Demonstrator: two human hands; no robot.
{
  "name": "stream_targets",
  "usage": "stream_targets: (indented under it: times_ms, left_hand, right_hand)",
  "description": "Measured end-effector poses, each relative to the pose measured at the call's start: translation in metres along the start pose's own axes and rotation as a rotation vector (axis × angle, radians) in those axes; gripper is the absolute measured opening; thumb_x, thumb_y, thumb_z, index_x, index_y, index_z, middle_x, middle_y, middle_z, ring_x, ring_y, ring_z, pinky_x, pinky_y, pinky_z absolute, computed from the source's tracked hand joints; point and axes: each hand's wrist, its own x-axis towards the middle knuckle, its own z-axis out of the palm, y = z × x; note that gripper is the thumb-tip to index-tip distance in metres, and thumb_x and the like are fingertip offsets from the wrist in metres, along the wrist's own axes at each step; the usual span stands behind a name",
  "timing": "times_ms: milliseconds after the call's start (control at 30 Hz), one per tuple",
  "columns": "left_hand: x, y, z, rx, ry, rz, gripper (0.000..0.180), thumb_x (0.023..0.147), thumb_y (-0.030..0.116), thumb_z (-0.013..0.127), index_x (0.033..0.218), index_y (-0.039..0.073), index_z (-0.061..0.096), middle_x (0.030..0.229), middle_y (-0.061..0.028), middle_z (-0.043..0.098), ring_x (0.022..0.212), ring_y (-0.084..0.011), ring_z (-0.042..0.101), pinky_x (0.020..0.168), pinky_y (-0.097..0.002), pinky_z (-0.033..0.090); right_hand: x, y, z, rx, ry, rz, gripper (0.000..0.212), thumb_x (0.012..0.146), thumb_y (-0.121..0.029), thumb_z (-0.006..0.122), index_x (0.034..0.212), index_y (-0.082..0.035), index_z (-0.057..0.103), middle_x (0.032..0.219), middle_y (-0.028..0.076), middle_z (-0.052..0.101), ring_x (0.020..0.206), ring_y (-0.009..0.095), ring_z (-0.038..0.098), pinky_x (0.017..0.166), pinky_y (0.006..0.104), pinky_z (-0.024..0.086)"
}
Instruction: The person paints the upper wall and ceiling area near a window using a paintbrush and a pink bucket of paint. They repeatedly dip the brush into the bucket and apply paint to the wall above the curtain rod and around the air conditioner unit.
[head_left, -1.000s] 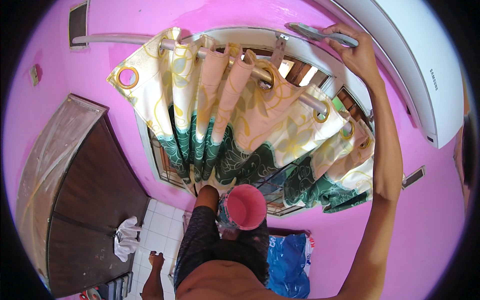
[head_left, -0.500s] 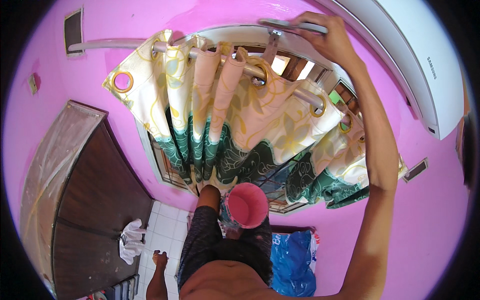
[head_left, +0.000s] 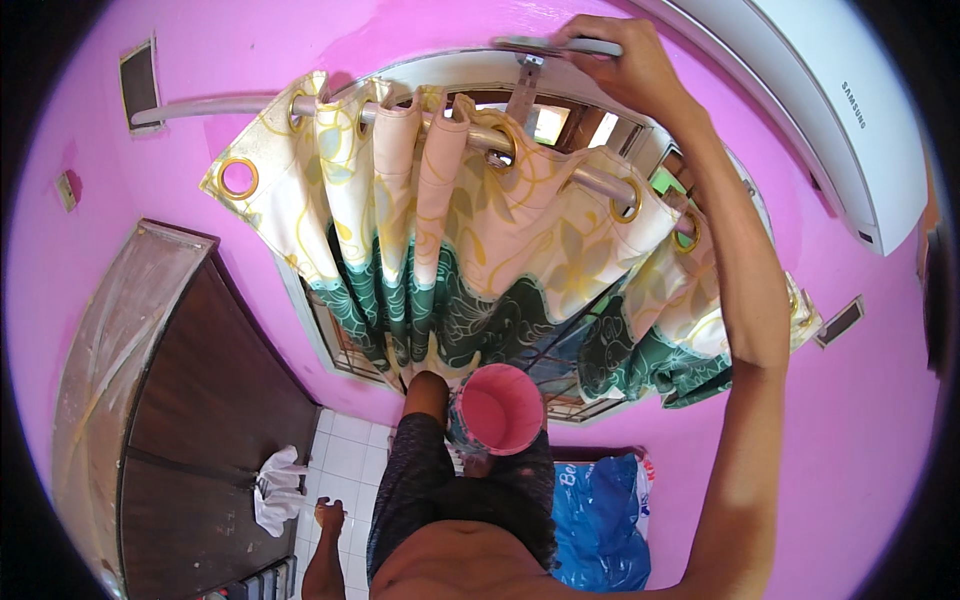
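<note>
High on the pink wall, my right hand (head_left: 628,62) is closed around the pale handle of a paintbrush (head_left: 575,45). Its bristles lie at the wall along the upper edge of the window frame (head_left: 430,66), near a curtain rod bracket (head_left: 528,70). My left hand (head_left: 330,514) hangs low at my left side, fingers loosely curled and apart, with nothing visible in it. In front of my thighs stands a paint bucket (head_left: 532,408) with pink paint inside. What supports the bucket is hidden.
A cream and green curtain (head_left: 560,250) hangs on a rod (head_left: 600,181) below my raised arm. An air conditioner (head_left: 835,110) sits at upper right. A dark wooden wardrobe (head_left: 200,410) stands left, with a white cloth (head_left: 278,490). Blue plastic packaging (head_left: 600,520) lies lower right.
My right hand and the paintbrush have shifted slightly left along the top of the window frame. The view has tilted a little. My left hand still hangs low.
</note>
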Motion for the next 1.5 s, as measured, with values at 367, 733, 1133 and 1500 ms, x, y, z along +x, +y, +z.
stream_targets:
  times_ms: [367, 733, 1133, 1500]
  left_hand:
    - [-0.011, -0.026, -0.011, 0.176, -0.057, -0.014, 0.044, 0.077, 0.018, 0.058, 0.116, -0.001, 0.049, 0.066, -0.0161, 0.065, 0.054, -0.02, 0.064, 0.042, -0.033, 0.05]
    - [-0.011, 0.031, -0.011, 0.106, -0.025, 0.103, 0.028, 0.074, 0.014, 0.058, 0.096, -0.003, 0.057, 0.073, -0.013, 0.065, 0.057, -0.0204, 0.065, 0.045, -0.0344, 0.051]
    - [0.004, -0.047, -0.035, 0.296, -0.063, -0.012, 0.047, 0.076, 0.018, 0.055, 0.118, 0.0, 0.046, 0.066, -0.0156, 0.065, 0.046, -0.0186, 0.058, 0.039, -0.0318, 0.044]
    - [-0.015, -0.021, 0.006, -0.008, -0.086, -0.05, 0.045, 0.074, 0.013, 0.058, 0.115, -0.003, 0.05, 0.076, -0.0168, 0.064, 0.058, -0.0207, 0.066, 0.045, -0.0311, 0.051]
  right_hand:
    - [-0.066, -0.008, -0.073, -0.132, 0.108, 0.167, 0.02, 0.075, 0.0, 0.065, 0.094, -0.002, 0.067, 0.092, 0.01, 0.067, 0.083, 0.023, 0.064, 0.077, 0.0325, 0.05]
    - [-0.021, -0.008, 0.005, 0.038, 0.17, -0.047, 0.017, 0.076, -0.007, 0.064, 0.093, -0.004, 0.064, 0.085, 0.013, 0.065, 0.075, 0.032, 0.061, 0.068, 0.0349, 0.049]
    - [-0.064, -0.02, -0.024, -0.284, 0.337, 0.068, 0.019, 0.073, -0.006, 0.065, 0.092, -0.004, 0.064, 0.089, 0.009, 0.065, 0.076, 0.029, 0.063, 0.068, 0.0316, 0.051]
    - [0.019, -0.054, 0.073, -0.255, 0.31, 0.12, 0.031, 0.069, -0.014, 0.061, 0.099, -0.009, 0.054, 0.087, 0.011, 0.057, 0.078, 0.031, 0.061, 0.063, 0.0427, 0.051]
